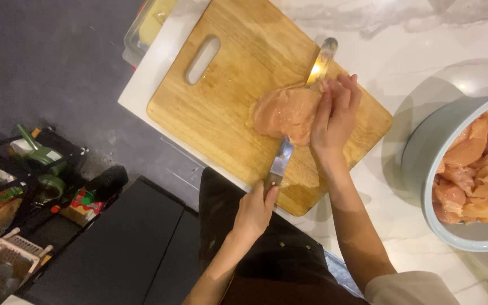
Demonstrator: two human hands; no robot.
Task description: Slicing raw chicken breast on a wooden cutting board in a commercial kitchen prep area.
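A raw chicken breast [286, 113] lies on a wooden cutting board [227, 85] with a handle slot. My right hand [334, 121] presses flat on the breast's right side, fingers together. My left hand [255, 209] grips the handle of a knife [280, 161]. Its blade runs under or through the meat, and the shiny tip [323, 59] sticks out on the far side.
A pale blue bowl [425, 164] holding several raw chicken pieces stands at the right on the white marble counter [413, 51]. A white board [142, 85] lies under the wooden one. A clear container [145, 25] sits top left. A black rack [24, 186] of kitchen items stands lower left.
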